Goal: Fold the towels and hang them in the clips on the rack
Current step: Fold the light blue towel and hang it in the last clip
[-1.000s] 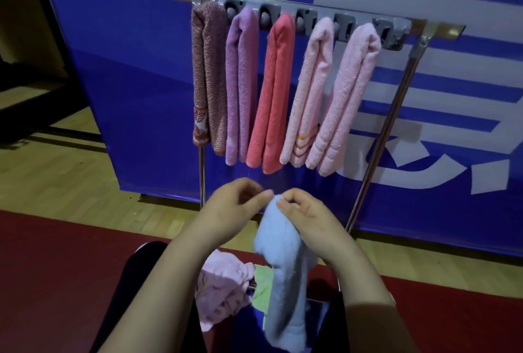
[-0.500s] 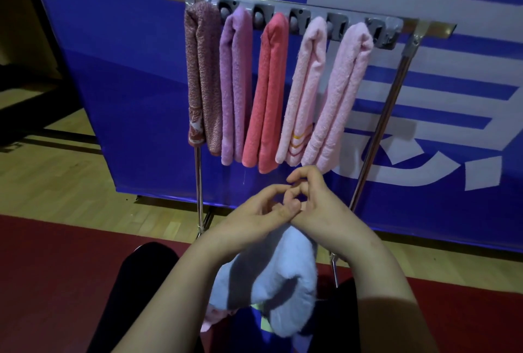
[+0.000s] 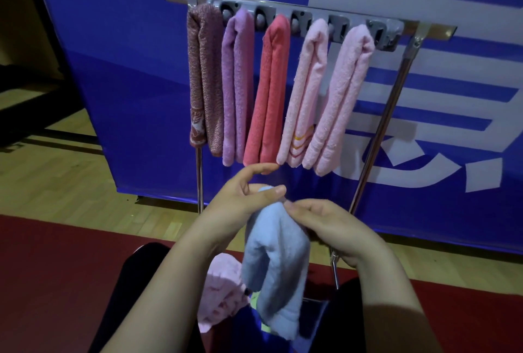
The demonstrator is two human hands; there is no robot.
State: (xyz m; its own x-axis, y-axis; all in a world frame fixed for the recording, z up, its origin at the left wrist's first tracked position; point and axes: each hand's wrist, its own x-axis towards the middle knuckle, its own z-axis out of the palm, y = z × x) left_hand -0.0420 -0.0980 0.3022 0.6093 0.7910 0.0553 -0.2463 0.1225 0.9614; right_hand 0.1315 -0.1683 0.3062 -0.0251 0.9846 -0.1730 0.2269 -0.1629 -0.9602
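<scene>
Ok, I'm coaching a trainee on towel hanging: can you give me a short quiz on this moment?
1. How many towels hang on the rack?
2. True or false: the light blue towel is already clipped up.
3. Which towel hangs in the middle? A purple towel, B coral red towel, C green towel.
Key: 1. Five. 2. False; the left hand and right hand hold it. 3. B.

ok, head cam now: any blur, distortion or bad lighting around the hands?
Head view: dim, forearms and lap in shadow; right hand slightly blurred at the fingers, left hand sharper; light blue towel soft; rack bar slants, wide-angle lean; hung towels clear.
</scene>
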